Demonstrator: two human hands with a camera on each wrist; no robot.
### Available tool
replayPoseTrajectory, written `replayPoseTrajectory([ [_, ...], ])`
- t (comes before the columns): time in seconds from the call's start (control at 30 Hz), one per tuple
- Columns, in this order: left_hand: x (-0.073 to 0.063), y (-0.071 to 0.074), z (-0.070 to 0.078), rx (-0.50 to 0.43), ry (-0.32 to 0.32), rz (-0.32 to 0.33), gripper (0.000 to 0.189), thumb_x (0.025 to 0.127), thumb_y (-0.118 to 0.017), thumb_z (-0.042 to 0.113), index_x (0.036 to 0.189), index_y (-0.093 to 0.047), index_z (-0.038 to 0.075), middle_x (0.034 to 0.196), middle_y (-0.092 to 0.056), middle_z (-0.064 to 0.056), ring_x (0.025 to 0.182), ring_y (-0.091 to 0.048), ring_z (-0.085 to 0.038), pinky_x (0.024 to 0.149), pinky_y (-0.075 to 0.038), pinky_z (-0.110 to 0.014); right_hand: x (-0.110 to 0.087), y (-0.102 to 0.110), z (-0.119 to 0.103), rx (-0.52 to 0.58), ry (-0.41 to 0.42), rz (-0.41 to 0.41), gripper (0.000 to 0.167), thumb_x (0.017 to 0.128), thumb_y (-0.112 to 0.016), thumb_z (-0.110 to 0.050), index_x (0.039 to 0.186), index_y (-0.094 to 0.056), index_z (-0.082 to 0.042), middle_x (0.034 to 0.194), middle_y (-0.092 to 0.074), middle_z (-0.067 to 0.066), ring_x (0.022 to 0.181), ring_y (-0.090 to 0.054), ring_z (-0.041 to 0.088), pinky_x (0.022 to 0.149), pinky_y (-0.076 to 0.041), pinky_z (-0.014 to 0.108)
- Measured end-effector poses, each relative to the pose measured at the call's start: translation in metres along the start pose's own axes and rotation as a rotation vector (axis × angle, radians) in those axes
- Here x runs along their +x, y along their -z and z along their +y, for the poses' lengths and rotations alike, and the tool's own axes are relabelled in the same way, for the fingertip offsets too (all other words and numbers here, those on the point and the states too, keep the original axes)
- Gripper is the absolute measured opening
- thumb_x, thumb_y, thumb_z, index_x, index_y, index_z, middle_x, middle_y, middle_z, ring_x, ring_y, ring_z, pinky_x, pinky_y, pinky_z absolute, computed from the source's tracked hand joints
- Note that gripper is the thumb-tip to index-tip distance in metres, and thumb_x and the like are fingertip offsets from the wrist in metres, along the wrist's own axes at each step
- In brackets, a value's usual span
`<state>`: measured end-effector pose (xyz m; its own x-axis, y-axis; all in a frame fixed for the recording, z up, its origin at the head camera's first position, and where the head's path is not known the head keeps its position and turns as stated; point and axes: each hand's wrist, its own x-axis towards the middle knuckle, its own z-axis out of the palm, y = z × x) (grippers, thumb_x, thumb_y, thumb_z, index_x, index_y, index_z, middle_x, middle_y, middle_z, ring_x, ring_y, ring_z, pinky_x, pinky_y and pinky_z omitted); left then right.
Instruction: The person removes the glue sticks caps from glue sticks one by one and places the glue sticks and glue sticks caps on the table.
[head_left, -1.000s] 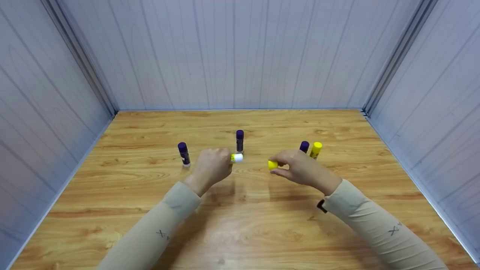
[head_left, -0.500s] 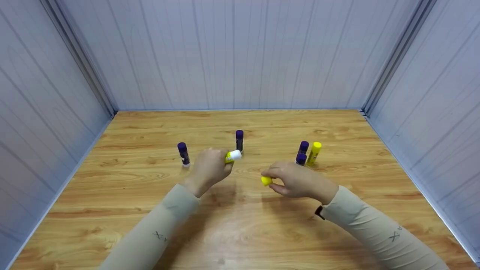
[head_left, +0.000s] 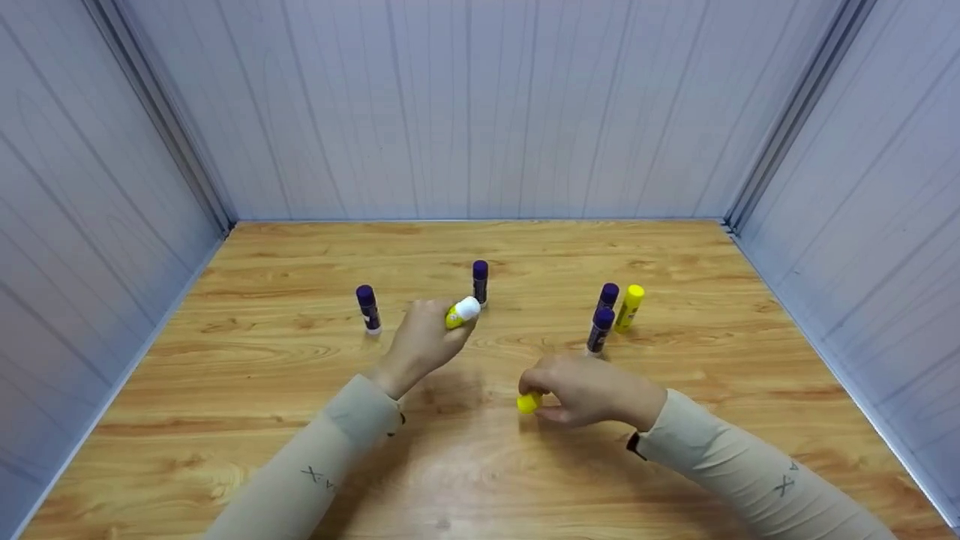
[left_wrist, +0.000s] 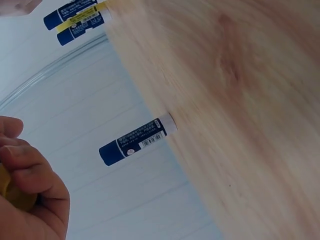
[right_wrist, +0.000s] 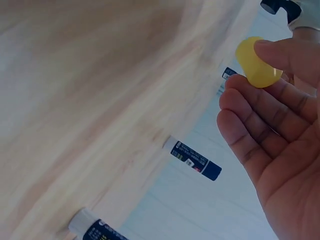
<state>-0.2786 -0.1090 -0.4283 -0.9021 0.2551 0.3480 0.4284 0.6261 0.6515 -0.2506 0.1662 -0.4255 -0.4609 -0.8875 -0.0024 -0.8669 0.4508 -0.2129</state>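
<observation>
My left hand (head_left: 420,345) grips a yellow glue stick (head_left: 454,318) above the table, tilted, with its white end (head_left: 468,307) facing up and right. In the left wrist view, the curled fingers (left_wrist: 35,175) hide most of that stick. Lower and nearer to me, my right hand (head_left: 592,390) pinches a yellow cap (head_left: 529,403) between thumb and fingers. The right wrist view shows this cap (right_wrist: 257,62) held at the fingertips, the other fingers loosely extended. Cap and glue stick are apart.
Dark purple-capped glue sticks stand upright: one at left (head_left: 367,309), one at middle back (head_left: 480,282), and two at right (head_left: 608,296) (head_left: 599,332) beside a standing yellow glue stick (head_left: 630,308). White panels (head_left: 480,112) enclose the wooden table (head_left: 480,480).
My right hand has moved toward me and slightly left with the yellow cap, uncovering a purple-capped glue stick. My left hand has tilted its glue stick so the white end points more upward.
</observation>
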Motion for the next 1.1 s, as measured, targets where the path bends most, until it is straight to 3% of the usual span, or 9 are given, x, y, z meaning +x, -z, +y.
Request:
replayPoseTrajectory([
  [0.2, -0.002, 0.000, 0.001, -0.164, 0.040, 0.005, 0.032, 0.106, -0.071, 0.023, 0.078, -0.065, 0.009, 0.062, -0.047, 0.003, 0.055, -0.042, -0.012, 0.058, -0.041, -0.029, -0.001, -0.007, -0.003, -0.006, 0.020, -0.057, 0.023, 0.095, -0.081, -0.016, 0.116, -0.074, -0.008, 0.103, -0.075, 0.003, 0.090, -0.067, 0.013, 0.082, -0.059, 0.031],
  [0.43, -0.004, -0.001, 0.002, -0.267, 0.048, -0.031, 0.042, 0.106, -0.071, 0.026, 0.070, -0.053, 0.016, 0.062, -0.040, 0.005, 0.055, -0.035, -0.012, 0.056, -0.034, -0.027, -0.002, -0.017, -0.003, 0.035, 0.056, -0.089, 0.018, 0.094, -0.081, -0.017, 0.108, -0.075, -0.009, 0.097, -0.074, 0.000, 0.084, -0.061, 0.007, 0.080, -0.056, 0.025],
  [0.6, -0.005, -0.002, 0.002, -0.347, 0.044, -0.051, 0.038, 0.107, -0.071, 0.026, 0.073, -0.056, 0.016, 0.064, -0.037, 0.005, 0.058, -0.034, -0.014, 0.059, -0.033, -0.028, 0.000, -0.022, -0.004, 0.101, 0.051, -0.129, 0.014, 0.094, -0.081, -0.016, 0.105, -0.076, -0.010, 0.094, -0.073, -0.002, 0.080, -0.057, 0.002, 0.077, -0.054, 0.021],
  [0.83, -0.008, -0.004, 0.003, -0.392, 0.054, -0.089, 0.036, 0.108, -0.071, 0.028, 0.078, -0.056, 0.014, 0.068, -0.040, 0.002, 0.062, -0.037, -0.015, 0.063, -0.035, -0.029, 0.000, -0.024, -0.004, 0.151, 0.024, -0.175, 0.013, 0.093, -0.082, -0.015, 0.104, -0.077, -0.009, 0.090, -0.072, -0.004, 0.076, -0.054, -0.001, 0.072, -0.050, 0.017],
  [1.1, -0.010, -0.005, 0.005, -0.450, 0.060, -0.165, 0.026, 0.109, -0.068, 0.029, 0.093, -0.061, 0.009, 0.075, -0.043, -0.001, 0.066, -0.038, -0.017, 0.066, -0.037, -0.031, 0.001, -0.026, -0.004, 0.170, 0.019, -0.184, 0.010, 0.094, -0.082, -0.014, 0.102, -0.077, -0.010, 0.084, -0.069, -0.005, 0.071, -0.051, -0.002, 0.067, -0.047, 0.015],
])
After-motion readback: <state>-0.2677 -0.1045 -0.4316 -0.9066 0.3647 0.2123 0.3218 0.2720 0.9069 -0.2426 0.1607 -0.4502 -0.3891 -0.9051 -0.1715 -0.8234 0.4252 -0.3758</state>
